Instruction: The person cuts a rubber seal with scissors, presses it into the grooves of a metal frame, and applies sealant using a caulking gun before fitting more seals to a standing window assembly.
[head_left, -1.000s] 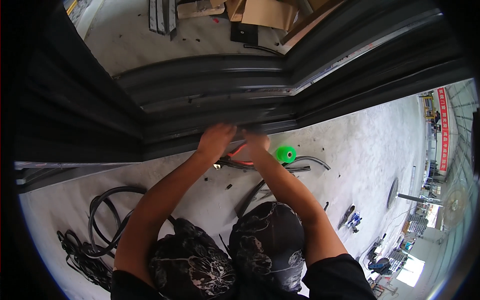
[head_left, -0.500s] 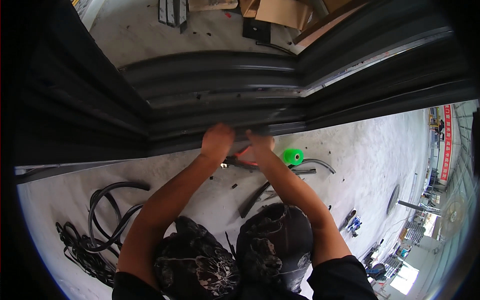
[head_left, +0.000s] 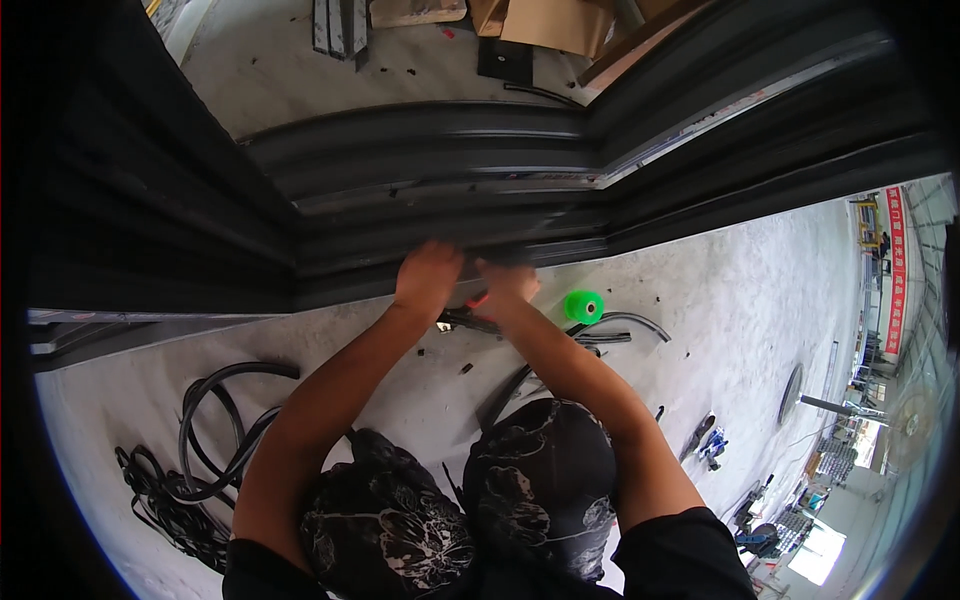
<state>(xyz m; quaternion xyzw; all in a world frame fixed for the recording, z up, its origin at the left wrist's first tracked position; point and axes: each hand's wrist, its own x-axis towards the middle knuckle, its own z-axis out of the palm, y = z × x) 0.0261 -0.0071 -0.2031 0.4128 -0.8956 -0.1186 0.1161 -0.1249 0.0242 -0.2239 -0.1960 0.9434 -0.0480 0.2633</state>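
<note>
My left hand [head_left: 430, 279] is at the near rail of a large dark metal frame [head_left: 375, 230], its fingers curled together at the edge. Close beside it, my right hand [head_left: 511, 285] reaches the same rail with its fingers bent in and the thumb toward the left hand. Both sets of fingertips are smeared and dark against the frame, and whatever they pinch cannot be made out. Just below the right hand shows a red-handled tool [head_left: 478, 301], mostly covered by that hand and forearm.
A green roll [head_left: 584, 307] stands on the concrete floor right of my right hand, near black strips [head_left: 640, 322]. Coiled black tubing [head_left: 213, 382] and a tangle of thin black cord [head_left: 165, 505] lie at left. Beyond the frame are cardboard [head_left: 560, 25] and grey metal profiles [head_left: 340, 28].
Both hands have shifted slightly left along the near rail, staying close together. The whole view has moved a little.
</note>
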